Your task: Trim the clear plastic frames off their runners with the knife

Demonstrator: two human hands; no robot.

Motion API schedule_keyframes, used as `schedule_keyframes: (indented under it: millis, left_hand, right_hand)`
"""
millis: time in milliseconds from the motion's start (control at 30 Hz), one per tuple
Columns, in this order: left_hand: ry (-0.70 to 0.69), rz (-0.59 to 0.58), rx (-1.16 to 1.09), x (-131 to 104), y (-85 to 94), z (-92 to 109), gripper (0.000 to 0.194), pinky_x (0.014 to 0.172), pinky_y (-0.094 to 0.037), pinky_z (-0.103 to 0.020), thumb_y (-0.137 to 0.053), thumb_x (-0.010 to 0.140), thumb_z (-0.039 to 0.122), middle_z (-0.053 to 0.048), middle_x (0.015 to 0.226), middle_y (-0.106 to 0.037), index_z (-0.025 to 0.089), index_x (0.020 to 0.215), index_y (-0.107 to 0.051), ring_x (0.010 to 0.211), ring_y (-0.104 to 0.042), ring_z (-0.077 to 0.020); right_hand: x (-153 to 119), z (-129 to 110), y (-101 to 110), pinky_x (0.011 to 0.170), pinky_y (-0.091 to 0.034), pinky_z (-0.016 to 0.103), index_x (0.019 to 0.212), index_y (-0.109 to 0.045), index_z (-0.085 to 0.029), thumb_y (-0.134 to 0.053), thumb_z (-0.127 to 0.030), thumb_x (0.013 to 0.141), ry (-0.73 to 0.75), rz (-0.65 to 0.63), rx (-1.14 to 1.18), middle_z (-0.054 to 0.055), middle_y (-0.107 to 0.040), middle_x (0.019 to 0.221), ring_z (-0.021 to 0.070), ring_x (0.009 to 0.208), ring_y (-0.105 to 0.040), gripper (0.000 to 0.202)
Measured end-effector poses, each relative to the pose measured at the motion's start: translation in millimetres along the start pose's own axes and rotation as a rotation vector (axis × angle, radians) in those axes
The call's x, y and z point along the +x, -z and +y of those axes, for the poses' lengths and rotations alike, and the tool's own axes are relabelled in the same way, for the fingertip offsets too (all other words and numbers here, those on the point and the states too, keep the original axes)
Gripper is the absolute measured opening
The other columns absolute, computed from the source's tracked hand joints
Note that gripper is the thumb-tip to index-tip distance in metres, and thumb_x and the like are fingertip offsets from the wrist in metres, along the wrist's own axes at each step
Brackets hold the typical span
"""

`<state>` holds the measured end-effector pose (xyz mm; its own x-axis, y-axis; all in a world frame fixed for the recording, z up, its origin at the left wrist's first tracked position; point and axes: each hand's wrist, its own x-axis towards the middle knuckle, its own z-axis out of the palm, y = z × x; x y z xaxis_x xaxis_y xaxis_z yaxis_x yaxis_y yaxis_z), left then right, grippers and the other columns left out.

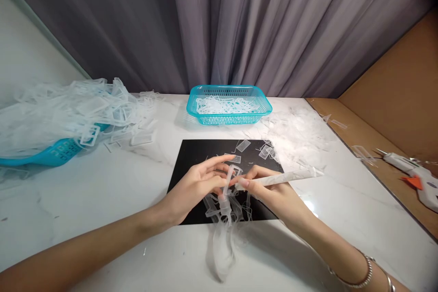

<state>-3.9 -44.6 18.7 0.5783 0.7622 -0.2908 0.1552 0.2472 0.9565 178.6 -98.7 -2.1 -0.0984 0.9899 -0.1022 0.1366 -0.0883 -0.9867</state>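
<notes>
A small craft workspace, shown by the glue gun (pixel 418 175), plastic offcuts (pixel 299 132) and black mat (pixel 198 159).

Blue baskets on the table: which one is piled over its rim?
The left basket, heaped with translucent pieces; the middle basket holds its contents within the rim.

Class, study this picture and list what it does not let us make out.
All in the head view:
Working tip of the white-wrapped tool: covered by fingers of the right hand.
Full shape of the left blue basket: cut off by the left edge, partly under heaped plastic pieces.
Back of the glue gun: cut off by the right edge.
</notes>
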Motion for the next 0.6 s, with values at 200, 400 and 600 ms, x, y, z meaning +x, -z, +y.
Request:
schedule_keyframes:
  millis: [200, 400, 600]
  left_hand:
    - [-0.007, -0.041, 0.001, -2.8, 1.1, 6.2, 0.063, 0.082, -0.044, -0.031, -0.051, 0.074, 0.008, -0.001, 0.106, -0.050, 0.034, 0.130, -0.043, 0.098, -0.050, -0.0180]
    - [-0.013, -0.070, 0.002, -3.2, 1.8, 6.5, 0.075, 0.087, -0.043, -0.035, -0.058, 0.072, 0.010, -0.002, 0.120, -0.047, 0.036, 0.137, -0.032, 0.108, -0.046, -0.0210]
    - [-0.023, -0.089, -0.005, -2.4, 1.0, 1.8, 0.083, 0.080, -0.046, -0.032, -0.058, 0.070, 0.007, -0.002, 0.127, -0.042, 0.039, 0.139, -0.024, 0.109, -0.045, -0.0205]
  right_hand:
    - [1.6, 0.2, -1.4, 0.057, -0.028, 0.027, 0.066, -0.049, -0.020, -0.056, -0.043, 0.083, -0.011, -0.026, 0.046, -0.003, -0.048, 0.065, 0.0123, 0.061, -0.039, 0.030]
    - [0.6, -1.9, -1.0, 0.065, -0.035, 0.029, 0.067, -0.047, -0.020, -0.054, -0.038, 0.086, 0.000, -0.073, 0.096, 0.001, -0.060, 0.076, 0.0170, 0.077, -0.053, 0.026]
    - [0.9, -1.8, -2.0, 0.057, -0.033, 0.025, 0.064, -0.045, -0.020, -0.054, -0.039, 0.085, 0.031, -0.053, 0.062, -0.003, -0.051, 0.064, 0.0121, 0.062, -0.047, 0.030]
